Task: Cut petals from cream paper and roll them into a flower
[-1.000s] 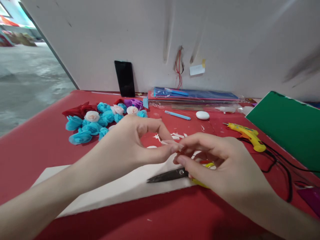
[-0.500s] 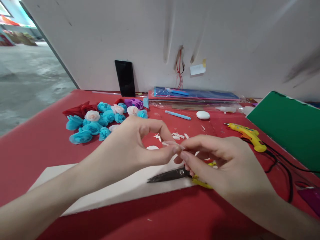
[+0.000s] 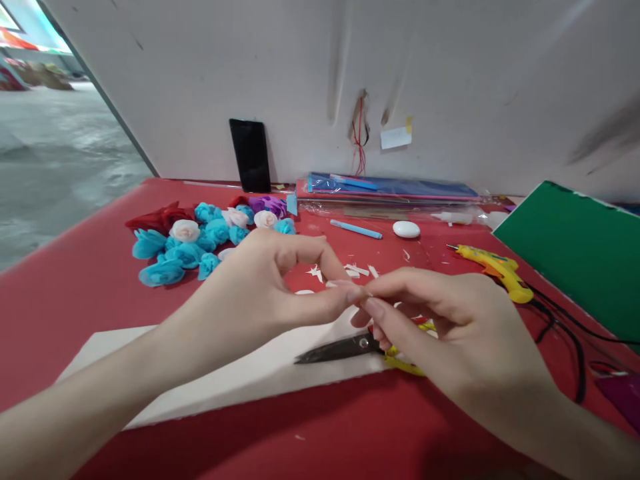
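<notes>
Thumb and forefinger of my left hand point(image 3: 280, 287) pinch a small pale piece point(image 3: 339, 284), mostly hidden by the fingers. The fingertips of my right hand point(image 3: 440, 320) are closed on the piece's right end, touching the left fingertips. Beneath the hands, black-bladed scissors point(image 3: 340, 349) with yellow handles lie on a long white sheet point(image 3: 220, 380); the right hand partly covers the handles. White paper scraps point(image 3: 356, 271) lie just beyond the fingers on the red table point(image 3: 280, 447).
Blue, white, red and purple fabric flowers point(image 3: 185, 256) lie at the left. A phone point(image 3: 251, 157) leans on the wall. Behind are plastic packs point(image 3: 400, 193), a blue pen point(image 3: 356, 229) and a white oval point(image 3: 406, 229). Right: yellow glue gun point(image 3: 495, 267), green board point(image 3: 575, 260).
The pale piece now shows less between my fingertips, and my right fingers have shifted slightly. Both hands stay pinched together at nearly the same place.
</notes>
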Demonstrator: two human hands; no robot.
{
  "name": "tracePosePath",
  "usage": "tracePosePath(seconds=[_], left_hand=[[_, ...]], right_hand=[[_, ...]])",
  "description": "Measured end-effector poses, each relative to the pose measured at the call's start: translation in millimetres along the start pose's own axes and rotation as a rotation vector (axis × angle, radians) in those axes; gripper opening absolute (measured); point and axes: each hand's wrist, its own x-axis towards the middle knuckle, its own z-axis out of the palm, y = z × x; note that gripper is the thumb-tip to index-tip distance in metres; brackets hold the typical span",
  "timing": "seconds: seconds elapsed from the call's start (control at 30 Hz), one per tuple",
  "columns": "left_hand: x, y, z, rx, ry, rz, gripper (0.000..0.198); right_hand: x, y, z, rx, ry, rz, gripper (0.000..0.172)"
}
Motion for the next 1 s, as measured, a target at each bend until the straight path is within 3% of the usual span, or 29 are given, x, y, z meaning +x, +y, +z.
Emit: tracePosePath(seconds=[0.73,1.0], left_hand=[[1.9,-5.2,5.2,0.017,0.082,-0.02,0.019],[2.4,-6.5,5.3,0.017,0.058,-0.021,0.023]], right_hand=[[4.0,1.9,1.0,0.024,-0.035,0.08,0.015],[0.1,3.9,2.6,-0.035,-0.074,0.215,0.015]])
